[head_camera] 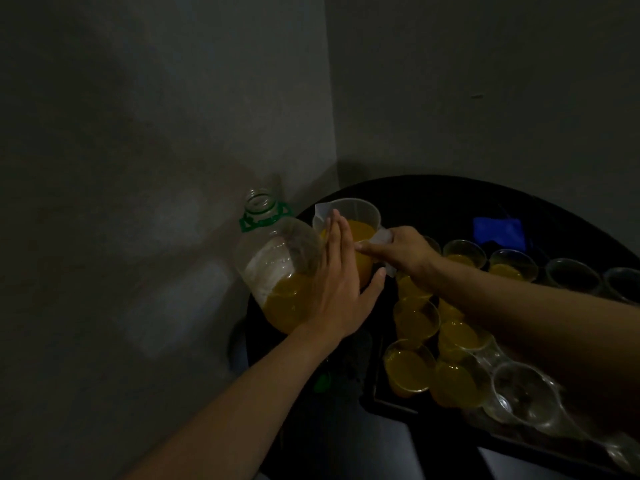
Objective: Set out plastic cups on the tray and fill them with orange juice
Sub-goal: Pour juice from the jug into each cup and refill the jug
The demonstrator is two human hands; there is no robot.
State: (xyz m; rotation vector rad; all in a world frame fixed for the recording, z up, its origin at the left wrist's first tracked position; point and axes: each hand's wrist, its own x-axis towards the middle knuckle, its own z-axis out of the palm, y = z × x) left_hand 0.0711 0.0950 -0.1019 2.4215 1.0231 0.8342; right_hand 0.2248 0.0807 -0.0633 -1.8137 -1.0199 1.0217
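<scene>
On the dark round worktop [433, 199], the tray [388, 400] carries plastic cups [415, 320], most filled with orange juice. Beside it stands the uncapped bottle [277, 271]. Your left hand [341, 282] lies open against the jug [349, 230]; your right hand [398, 249] grips its handle.

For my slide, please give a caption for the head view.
Right hand grips a juice-filled jug by its handle; left hand open beside it.

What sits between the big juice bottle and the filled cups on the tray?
In the head view, the clear jug of juice stands there, with the left hand flat against it and the right hand on its handle side.
</scene>
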